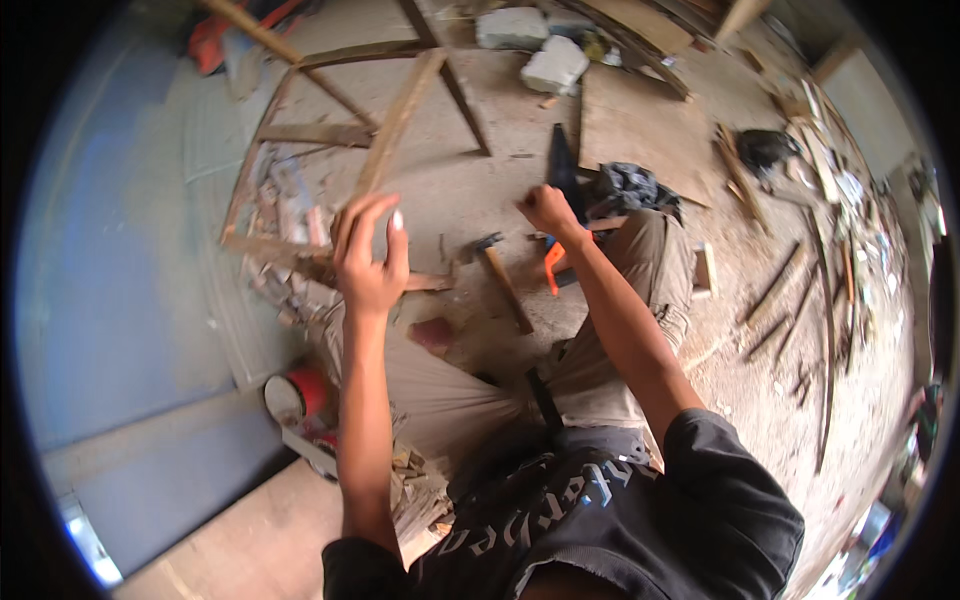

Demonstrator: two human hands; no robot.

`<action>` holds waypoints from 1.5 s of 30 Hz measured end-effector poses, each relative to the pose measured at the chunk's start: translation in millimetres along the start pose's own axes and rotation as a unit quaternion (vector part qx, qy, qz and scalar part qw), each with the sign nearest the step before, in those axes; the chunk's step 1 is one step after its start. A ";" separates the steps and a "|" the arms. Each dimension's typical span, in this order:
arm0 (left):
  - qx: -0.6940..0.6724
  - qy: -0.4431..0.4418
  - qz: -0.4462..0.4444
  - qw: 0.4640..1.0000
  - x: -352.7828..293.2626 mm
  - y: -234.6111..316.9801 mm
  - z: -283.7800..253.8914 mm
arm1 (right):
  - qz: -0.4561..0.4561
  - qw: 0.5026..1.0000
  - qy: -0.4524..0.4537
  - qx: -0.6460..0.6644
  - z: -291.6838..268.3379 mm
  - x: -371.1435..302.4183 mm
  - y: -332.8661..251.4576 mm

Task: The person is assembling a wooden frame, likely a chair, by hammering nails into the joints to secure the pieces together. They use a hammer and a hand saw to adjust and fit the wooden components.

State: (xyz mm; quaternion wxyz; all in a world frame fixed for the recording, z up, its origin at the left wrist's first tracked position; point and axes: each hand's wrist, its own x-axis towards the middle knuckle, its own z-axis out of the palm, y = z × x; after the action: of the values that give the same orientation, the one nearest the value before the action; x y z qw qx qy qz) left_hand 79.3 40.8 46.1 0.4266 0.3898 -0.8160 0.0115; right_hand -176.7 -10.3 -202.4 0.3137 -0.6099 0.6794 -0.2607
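Note:
My left hand (370,262) is raised beside a wooden frame (402,115), its fingers curved and the thumb apart. A small white spot shows at the thumb's tip; I cannot tell what it is. No object shows in that palm. My right hand (552,212) is closed, fingertips pressed together, and whatever they pinch is too small or hidden to name. Just behind it lies a handsaw (564,165) with a dark blade and an orange and blue handle, partly covered by my wrist. A hammer (508,288) with a wooden handle rests on the floor between my knees.
Pale stone blocks (555,66) and a board (635,130) lie ahead. A crumpled black plastic bag (630,188) sits by my right knee. Wood scraps (775,285) litter the right side. A red can (308,390) stands at left, near a bluish wall panel (110,250).

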 end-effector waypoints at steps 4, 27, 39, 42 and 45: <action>-0.168 -0.043 -0.144 0.974 -34.7 11.6 30.7 | 0.033 0.963 0.121 0.240 -65.7 -17.3 -60.8; -0.403 -0.332 -0.393 0.757 53.1 124.6 25.3 | 0.251 0.875 0.238 0.340 -248.1 -208.6 -199.9; -0.378 -0.295 -0.596 0.644 2.4 160.8 54.4 | 0.388 0.805 0.324 0.312 -244.9 -304.4 62.2; -0.446 -0.431 -0.457 0.637 -40.0 157.9 140.7 | 0.481 0.797 0.360 0.065 -213.1 -325.9 263.0; -0.353 -0.629 -0.210 0.660 -38.7 125.2 192.8 | 0.532 0.767 0.332 -0.135 -221.1 -282.9 336.2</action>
State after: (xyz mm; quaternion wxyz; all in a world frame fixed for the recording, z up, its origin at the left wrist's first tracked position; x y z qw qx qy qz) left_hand -121.3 84.5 -64.5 -0.0922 0.2852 -0.7291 -0.6153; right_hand -548.1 304.6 -272.0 0.0713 -0.0624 0.9851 -0.1437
